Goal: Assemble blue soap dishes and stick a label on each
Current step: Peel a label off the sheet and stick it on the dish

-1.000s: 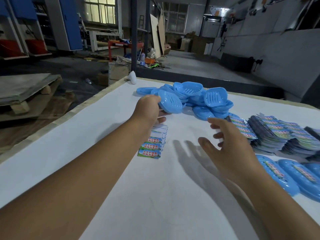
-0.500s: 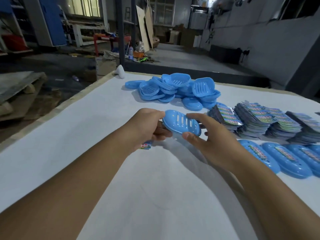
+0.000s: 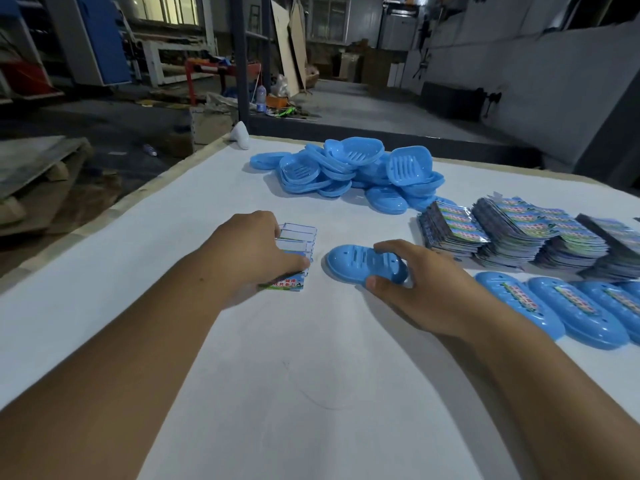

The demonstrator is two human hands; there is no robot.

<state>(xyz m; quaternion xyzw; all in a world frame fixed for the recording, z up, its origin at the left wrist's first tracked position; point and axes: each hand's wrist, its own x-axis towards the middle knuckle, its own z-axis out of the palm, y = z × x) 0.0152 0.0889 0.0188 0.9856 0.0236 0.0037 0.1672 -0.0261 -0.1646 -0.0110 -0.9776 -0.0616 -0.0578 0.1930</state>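
Slotted blue soap dish [image 3: 363, 265] lies on the white table [image 3: 242, 393], centre; my right hand [image 3: 426, 289] grips its right end, thumb near, fingers far. My left hand [image 3: 249, 254] rests on the label strip [image 3: 294, 251]; pinch probable, fingertips hidden. Loose dish pile [image 3: 349, 171] far; labelled dishes [image 3: 571, 306] right.

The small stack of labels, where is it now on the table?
In the head view, the small stack of labels lies left of centre on the white table, under the left hand, beside the soap dish held by the right hand.
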